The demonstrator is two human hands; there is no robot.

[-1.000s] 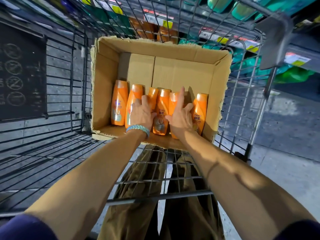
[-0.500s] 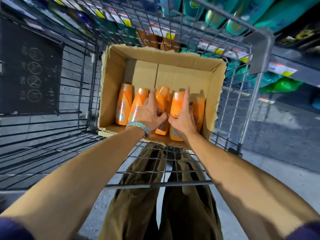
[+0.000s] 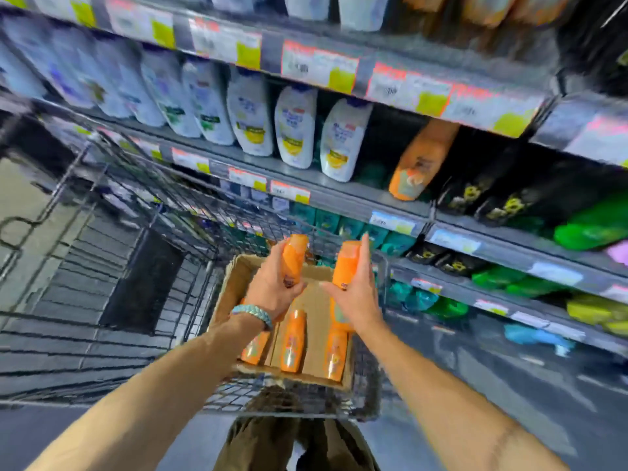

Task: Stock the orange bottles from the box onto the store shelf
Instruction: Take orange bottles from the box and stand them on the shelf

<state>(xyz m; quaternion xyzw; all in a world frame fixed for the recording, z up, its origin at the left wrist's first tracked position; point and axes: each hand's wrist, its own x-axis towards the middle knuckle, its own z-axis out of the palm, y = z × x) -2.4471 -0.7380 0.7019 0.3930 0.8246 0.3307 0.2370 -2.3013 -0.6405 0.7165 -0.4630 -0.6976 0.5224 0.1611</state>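
My left hand [image 3: 272,290] grips an orange bottle [image 3: 295,256], held upright above the cardboard box [image 3: 234,277]. My right hand [image 3: 356,294] holds a second orange bottle [image 3: 346,266] beside it, also lifted clear of the box. Three more orange bottles [image 3: 293,339] stand in the box, one partly hidden behind my left wrist. On the store shelf [image 3: 339,193] up and to the right stands a single orange bottle [image 3: 416,164], next to a row of white bottles. The whole view is blurred by motion.
The box sits at the near end of a wire shopping cart [image 3: 142,212]. White bottles [image 3: 292,127] fill the shelf to the left of the orange one. Dark packs [image 3: 475,195] and green bottles [image 3: 594,226] stand to the right; teal and green products fill the lower shelves.
Both hands have lifted one orange bottle each out of the box. My view has swung upward from the box to the shelves.
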